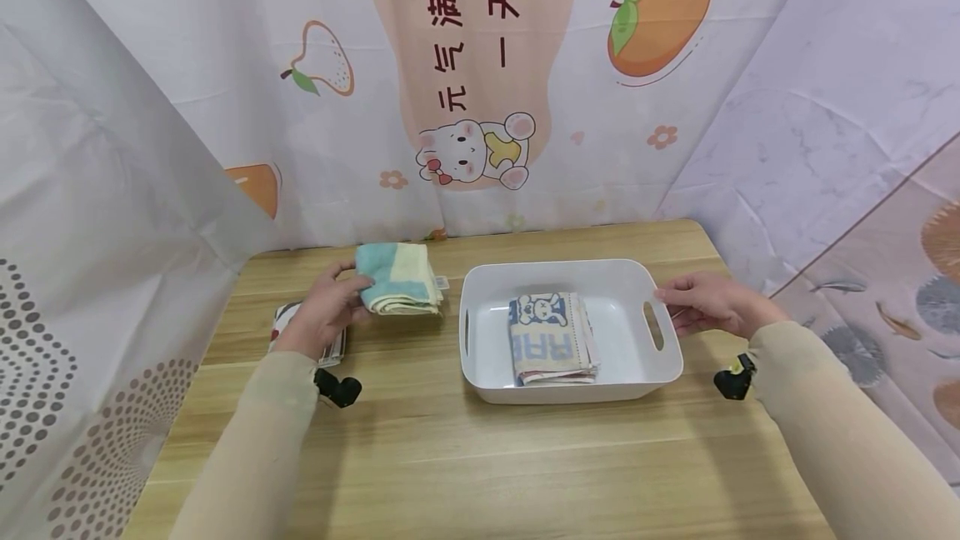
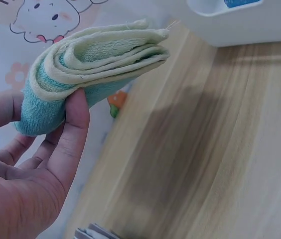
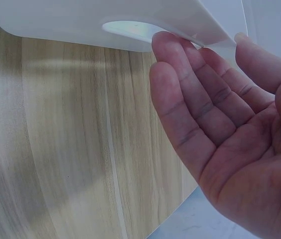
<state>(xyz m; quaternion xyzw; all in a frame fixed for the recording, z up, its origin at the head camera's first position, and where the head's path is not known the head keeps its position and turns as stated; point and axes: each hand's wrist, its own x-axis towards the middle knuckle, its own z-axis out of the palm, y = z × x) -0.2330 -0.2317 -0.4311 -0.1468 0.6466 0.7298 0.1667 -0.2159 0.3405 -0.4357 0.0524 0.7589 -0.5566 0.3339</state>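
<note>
Head view, two hands [image 1: 324, 313] [image 1: 708, 302], three cloths [image 1: 396, 277] [image 1: 551, 336] [image 1: 335, 351], one basket [image 1: 626, 332]

Curtained-off tabletop nook, household look. Wood-grain table [image 1: 465, 473] against a creased white hanging [image 1: 300, 148] printed with cartoon fruit [image 1: 660, 15], a cartoon animal [image 1: 472, 152] and Chinese lettering [image 1: 444, 7]; dotted sheet [image 1: 82, 215] on left, marble-print sheet [image 1: 810, 148] on right. Folded towels [image 1: 401, 273] and a white plastic basket [image 1: 570, 394] read domestic. Real home or staged booth: can't tell, hangings hide the room beyond.
</note>
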